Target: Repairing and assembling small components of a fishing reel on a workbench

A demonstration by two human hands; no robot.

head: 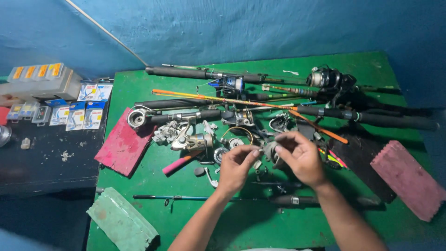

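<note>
Against blue walls, green table [139,176] lies strewn with fishing rods [200,73].

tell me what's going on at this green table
A person holds a small grey reel part between both hands, the left hand and right hand meeting above the green table. Around them lie fishing rods, a stripped reel, loose parts and a pink foam block.
</note>
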